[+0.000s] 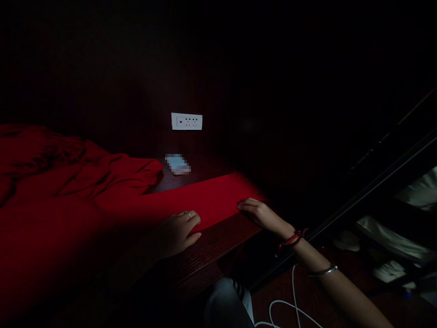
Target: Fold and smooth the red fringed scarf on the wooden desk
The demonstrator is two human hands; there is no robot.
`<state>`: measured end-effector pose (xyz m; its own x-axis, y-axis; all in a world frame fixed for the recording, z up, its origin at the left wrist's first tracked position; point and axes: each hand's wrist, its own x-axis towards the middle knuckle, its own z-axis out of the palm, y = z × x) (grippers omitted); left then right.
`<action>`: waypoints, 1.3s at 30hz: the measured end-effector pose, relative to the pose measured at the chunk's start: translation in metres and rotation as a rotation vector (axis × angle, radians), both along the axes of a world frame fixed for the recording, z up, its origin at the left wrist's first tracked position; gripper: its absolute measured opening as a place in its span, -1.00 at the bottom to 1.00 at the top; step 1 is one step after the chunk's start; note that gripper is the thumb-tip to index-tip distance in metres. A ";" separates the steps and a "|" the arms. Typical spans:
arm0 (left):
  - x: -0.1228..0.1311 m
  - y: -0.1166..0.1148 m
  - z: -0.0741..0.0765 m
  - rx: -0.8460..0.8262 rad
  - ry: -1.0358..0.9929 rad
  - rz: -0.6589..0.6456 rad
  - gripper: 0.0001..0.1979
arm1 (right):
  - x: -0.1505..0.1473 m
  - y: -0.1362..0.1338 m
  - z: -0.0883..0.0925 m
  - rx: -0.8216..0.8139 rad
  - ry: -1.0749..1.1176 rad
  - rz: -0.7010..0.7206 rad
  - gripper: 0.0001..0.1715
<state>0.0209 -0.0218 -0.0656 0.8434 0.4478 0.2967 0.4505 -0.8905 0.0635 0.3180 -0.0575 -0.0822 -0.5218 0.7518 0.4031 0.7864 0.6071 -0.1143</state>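
A red fringed scarf (208, 193) lies as a long, flat band on a dark wooden surface (205, 248), its fringe at the right end. My right hand (257, 212) pinches the near edge of this band close to the fringe. Further left, my left hand (180, 231) rests on the near edge of the scarf, fingers bent over the cloth and thumb apart from them. A ring is on one of its fingers. Shadow hides the left forearm and the lower left part of the red cloth.
Heaped red cloth (112, 166) fills the left. A blurred pale blue item (177, 164) lies behind the band, under a white wall socket (186, 121). A white cable (295, 291) loops on the floor. Pale items (392, 237) sit beyond a dark slanting edge at right.
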 end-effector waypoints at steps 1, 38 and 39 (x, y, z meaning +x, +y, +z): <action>0.000 -0.001 0.000 0.001 0.025 0.001 -0.73 | 0.000 0.000 -0.002 -0.002 0.009 -0.005 -0.66; -0.019 0.022 -0.017 -0.053 0.216 0.654 -0.48 | -0.075 0.033 0.029 -0.249 -0.048 -0.220 -0.21; -0.019 0.024 -0.020 -0.031 0.205 0.678 -0.47 | -0.092 0.040 0.028 -0.258 -0.044 -0.143 -0.20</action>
<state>0.0014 0.0018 -0.0853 0.4136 0.8995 0.1408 0.9104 -0.4091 -0.0610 0.2262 -0.0179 -0.0538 -0.4154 0.8939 0.1686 0.8696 0.4446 -0.2148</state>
